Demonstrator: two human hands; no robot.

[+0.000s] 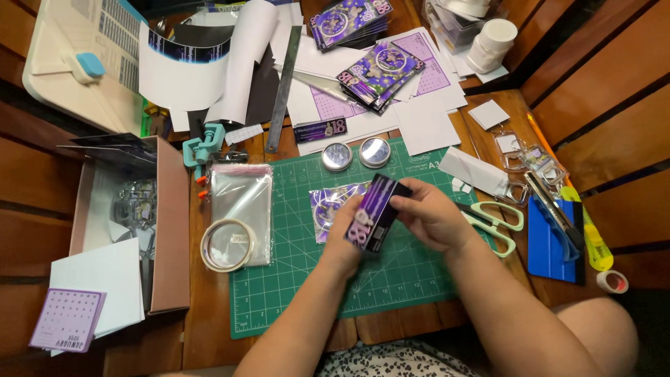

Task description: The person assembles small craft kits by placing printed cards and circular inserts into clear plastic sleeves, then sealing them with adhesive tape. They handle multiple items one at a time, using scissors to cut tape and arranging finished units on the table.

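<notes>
While both hands (391, 223) grip a purple card (373, 213), keyrings (136, 202) inside open box (171, 230).

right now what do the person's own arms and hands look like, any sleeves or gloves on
Both arms are bare from the frame edge to the fingers: no sleeves, gloves, watch or bracelets show. The left hand and right hand show no rings that I can make out. Dark cloth with a small pale print shows at the bottom edge.

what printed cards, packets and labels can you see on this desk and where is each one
Purple printed card: rectangular, dark-edged, held by both hands above the green mat.
Card stacks: purple, glossy, top centre.
Clear sleeves: transparent rectangles, left of the mat.
Calendar card: lilac, bottom left.
Narrow label: dark strip beside the ruler.
</notes>
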